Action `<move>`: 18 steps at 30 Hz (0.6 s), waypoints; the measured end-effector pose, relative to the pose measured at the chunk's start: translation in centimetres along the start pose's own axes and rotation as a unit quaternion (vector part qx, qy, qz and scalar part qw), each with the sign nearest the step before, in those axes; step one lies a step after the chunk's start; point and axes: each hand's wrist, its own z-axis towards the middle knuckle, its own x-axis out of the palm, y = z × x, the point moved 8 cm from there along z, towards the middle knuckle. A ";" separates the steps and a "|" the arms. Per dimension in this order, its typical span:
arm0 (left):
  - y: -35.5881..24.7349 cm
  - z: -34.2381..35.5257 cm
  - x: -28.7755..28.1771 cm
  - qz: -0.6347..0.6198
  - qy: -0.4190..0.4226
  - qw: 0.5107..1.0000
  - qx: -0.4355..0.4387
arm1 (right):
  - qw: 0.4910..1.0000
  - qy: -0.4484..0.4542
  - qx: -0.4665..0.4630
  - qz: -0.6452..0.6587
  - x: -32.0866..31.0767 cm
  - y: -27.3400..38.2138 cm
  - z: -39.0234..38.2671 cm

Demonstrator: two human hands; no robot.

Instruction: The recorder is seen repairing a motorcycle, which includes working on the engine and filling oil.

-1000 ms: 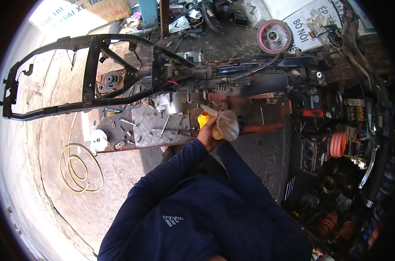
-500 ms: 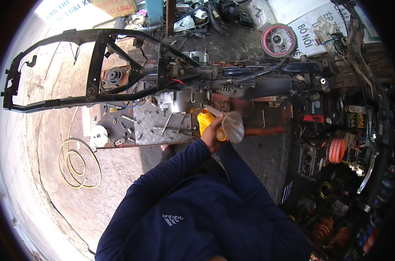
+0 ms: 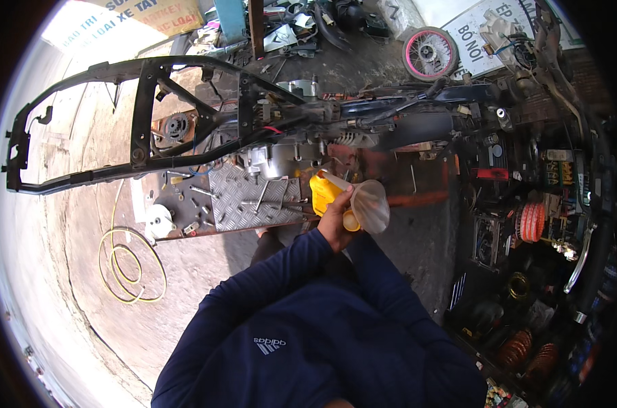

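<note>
The right hand is staying hidden behind the dark blue sleeves, so its grip cannot be told. The left hand (image 3: 337, 216) is clamping its grip around a yellow plastic bottle (image 3: 324, 192) and a translucent funnel (image 3: 371, 204), held together in the middle, just near the stripped motorbike frame (image 3: 145, 115) and engine (image 3: 271, 160).
</note>
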 end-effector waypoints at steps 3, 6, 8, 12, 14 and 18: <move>0.0 -1.1 1.6 -0.033 0.023 0.999 -0.003 | 0.999 -0.004 0.001 0.038 -0.3 -0.3 -0.5; -0.1 -2.1 2.8 -0.066 0.034 0.997 -0.008 | 0.996 -0.010 -0.002 0.086 -0.5 -0.5 -1.1; 0.2 -2.6 3.1 -0.080 0.042 0.996 -0.019 | 0.991 -0.011 -0.006 0.133 -0.5 -0.5 -1.4; 1.0 -3.1 0.9 -0.051 0.019 0.995 -0.079 | 0.935 0.013 -0.014 0.355 0.0 -0.4 -2.0; 1.3 -3.5 -1.6 0.038 -0.038 0.992 -0.112 | 0.881 0.036 -0.005 0.472 0.4 -0.7 -2.6; -2.5 -6.1 -5.7 0.205 -0.166 0.963 -0.060 | 0.922 -0.084 -0.037 0.377 -1.9 -2.4 -5.1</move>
